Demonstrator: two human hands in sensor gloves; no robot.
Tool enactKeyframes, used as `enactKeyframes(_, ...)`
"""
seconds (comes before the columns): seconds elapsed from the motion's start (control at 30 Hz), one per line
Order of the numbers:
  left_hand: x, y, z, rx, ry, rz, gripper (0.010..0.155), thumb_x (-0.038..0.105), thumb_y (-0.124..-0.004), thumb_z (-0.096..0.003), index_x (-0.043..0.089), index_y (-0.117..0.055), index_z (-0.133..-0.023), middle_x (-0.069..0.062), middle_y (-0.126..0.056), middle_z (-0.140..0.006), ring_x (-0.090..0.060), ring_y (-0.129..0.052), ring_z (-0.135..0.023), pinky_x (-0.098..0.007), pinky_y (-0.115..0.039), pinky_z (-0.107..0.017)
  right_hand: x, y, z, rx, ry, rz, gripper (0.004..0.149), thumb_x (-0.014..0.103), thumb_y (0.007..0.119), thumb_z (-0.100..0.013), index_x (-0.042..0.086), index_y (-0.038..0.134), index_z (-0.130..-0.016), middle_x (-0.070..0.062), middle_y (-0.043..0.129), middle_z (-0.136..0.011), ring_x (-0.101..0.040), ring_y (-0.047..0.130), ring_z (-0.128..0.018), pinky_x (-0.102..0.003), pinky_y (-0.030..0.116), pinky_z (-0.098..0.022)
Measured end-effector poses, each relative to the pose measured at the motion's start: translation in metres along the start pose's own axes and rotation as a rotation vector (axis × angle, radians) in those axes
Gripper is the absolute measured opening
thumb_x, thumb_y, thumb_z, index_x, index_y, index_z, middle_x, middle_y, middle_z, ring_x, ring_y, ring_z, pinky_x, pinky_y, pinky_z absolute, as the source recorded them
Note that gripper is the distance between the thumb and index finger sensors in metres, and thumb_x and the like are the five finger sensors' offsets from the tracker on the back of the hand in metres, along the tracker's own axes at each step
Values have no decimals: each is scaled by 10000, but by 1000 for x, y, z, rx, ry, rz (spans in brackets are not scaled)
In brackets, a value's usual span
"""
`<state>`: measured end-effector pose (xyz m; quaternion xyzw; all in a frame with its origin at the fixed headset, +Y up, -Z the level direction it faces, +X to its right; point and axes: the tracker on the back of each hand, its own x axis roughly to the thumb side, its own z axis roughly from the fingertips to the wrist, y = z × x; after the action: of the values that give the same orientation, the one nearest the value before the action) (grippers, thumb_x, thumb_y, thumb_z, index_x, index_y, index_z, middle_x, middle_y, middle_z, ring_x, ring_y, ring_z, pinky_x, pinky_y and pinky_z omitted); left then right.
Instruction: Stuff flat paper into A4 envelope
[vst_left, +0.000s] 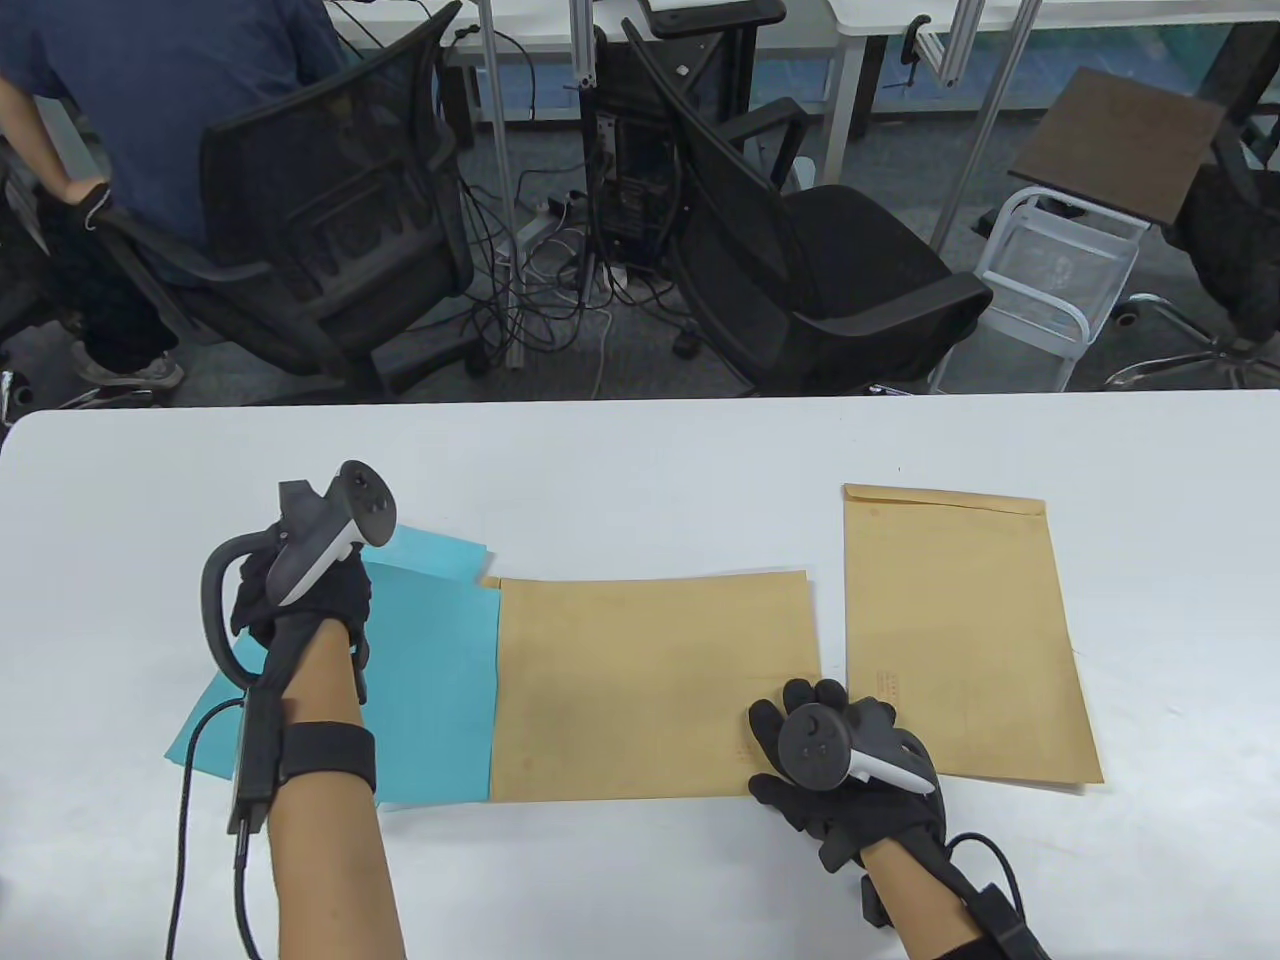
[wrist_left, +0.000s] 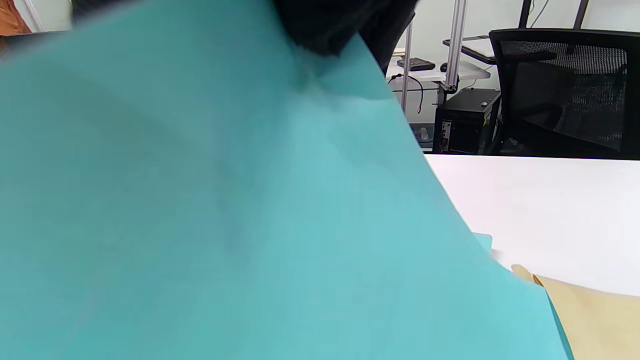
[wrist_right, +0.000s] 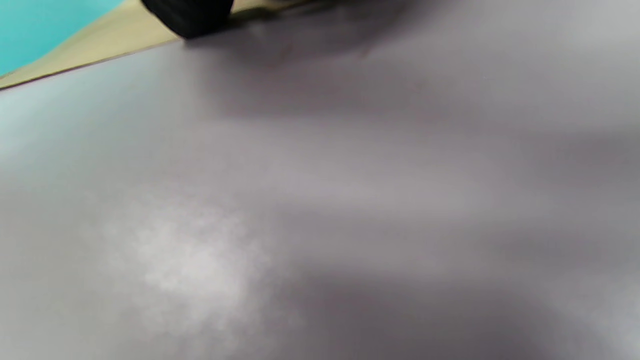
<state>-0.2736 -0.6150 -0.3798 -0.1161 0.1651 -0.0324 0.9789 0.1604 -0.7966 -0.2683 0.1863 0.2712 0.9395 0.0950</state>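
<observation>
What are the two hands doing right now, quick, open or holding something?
Left hand: grips the blue paper.
Right hand: rests on the envelope; grip cannot be told.

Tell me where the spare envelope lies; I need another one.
Table view: the spare envelope lies upright on the table's right side, just beyond the right hand.

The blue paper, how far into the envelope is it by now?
Partly in: the blue paper has entered the lying envelope, but much still sticks out. The left hand holds the paper; the right hand rests on the envelope. Left: pushing it fully in.
</observation>
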Motion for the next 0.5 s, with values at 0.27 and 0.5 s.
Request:
enactKeyframes(0.27, -2, -4, -5, 16, 19, 40, 404, 147, -705, -485, 197, -843, -862, -165, -886, -830, -288, -994, -498, -490, -819, -458, -1, 0, 0, 1, -1, -12, 721, 436, 549, -641, 141, 128, -1147, -277, -27, -1111, -585, -66, -973, -823, -23, -527)
enactKeyframes(0.5, 2, -11, -9, -33, -26, 99, 401, 149, -702, -487, 204, -842, -859, -155, -884, -836, -288, -988, -503, -493, -810, -463, -1, 0, 0, 1, -2, -26, 718, 430, 560, -639, 143, 138, -1144, -277, -22, -1107, -583, -68, -969, -822, -25, -527)
